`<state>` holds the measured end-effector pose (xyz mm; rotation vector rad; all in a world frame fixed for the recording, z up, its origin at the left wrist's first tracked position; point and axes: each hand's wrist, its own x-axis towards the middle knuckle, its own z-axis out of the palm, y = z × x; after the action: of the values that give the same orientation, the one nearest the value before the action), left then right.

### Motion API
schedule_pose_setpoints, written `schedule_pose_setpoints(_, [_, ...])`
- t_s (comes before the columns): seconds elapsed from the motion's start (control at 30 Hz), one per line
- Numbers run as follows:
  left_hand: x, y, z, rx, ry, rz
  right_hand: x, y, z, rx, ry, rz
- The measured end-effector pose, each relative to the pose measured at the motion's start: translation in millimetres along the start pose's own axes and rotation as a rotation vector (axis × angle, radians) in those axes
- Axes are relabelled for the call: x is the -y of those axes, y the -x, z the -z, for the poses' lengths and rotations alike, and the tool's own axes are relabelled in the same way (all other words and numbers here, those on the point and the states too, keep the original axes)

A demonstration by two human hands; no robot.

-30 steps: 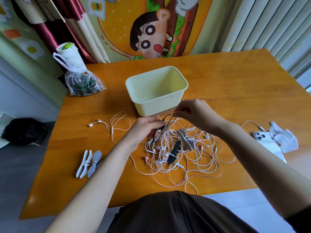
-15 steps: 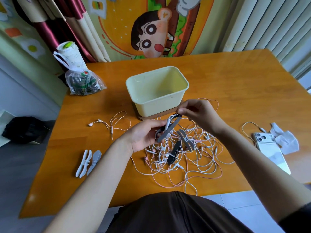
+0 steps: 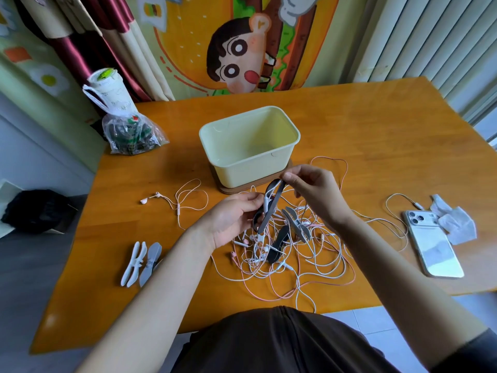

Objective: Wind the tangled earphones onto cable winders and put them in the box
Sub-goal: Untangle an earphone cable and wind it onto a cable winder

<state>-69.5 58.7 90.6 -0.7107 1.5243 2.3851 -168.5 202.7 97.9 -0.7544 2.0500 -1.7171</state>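
Note:
A heap of tangled white and pink earphones (image 3: 304,254) lies on the wooden table (image 3: 376,146) in front of me. Above it I hold a black cable winder (image 3: 269,208) tilted, with a white earphone cord lying against it. My left hand (image 3: 236,219) grips its lower end and my right hand (image 3: 312,189) pinches its upper tip. A grey winder (image 3: 297,224) and a second black winder (image 3: 279,244) lie in the heap. The pale yellow box (image 3: 234,162) stands just beyond my hands, empty.
A white winder (image 3: 133,263) and a grey winder (image 3: 150,263) lie at the left front. One loose white earphone (image 3: 177,200) lies left of the box. A phone (image 3: 433,244) with a cable and crumpled tissue (image 3: 454,222) sit right. A plastic bag (image 3: 131,130) stands back left.
Both hands have lifted the black winder off the heap and raised it slightly toward the box. The white cord now lies along it.

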Motion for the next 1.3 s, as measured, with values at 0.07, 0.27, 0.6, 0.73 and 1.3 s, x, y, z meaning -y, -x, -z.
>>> schedule_pose_setpoints(0.07, [0.2, 0.5, 0.7, 0.018, -0.030, -0.026, 0.4, 0.6, -0.8, 0.001, -0.008, -0.010])
schedule_pose_setpoints(0.27, [0.0, 2.1, 5.1, 0.032, -0.141, -0.063, -1.3, 3.5, -4.5, -0.006, -0.016, -0.020])
schedule_pose_setpoints(0.6, [1.0, 0.2, 6.3, 0.028, -0.091, -0.230, -16.0, 15.5, -18.6, -0.019, -0.008, -0.089])
schedule_pose_setpoints(0.73, [3.7, -4.4, 3.9, -0.070, 0.091, -0.242, -23.6, 19.7, -24.5, -0.014, 0.025, -0.084])
schedule_pose_setpoints(1.3, [10.7, -12.3, 8.0, -0.312, 0.192, -0.249, -34.6, 29.8, -44.6, 0.068, 0.198, -0.191])
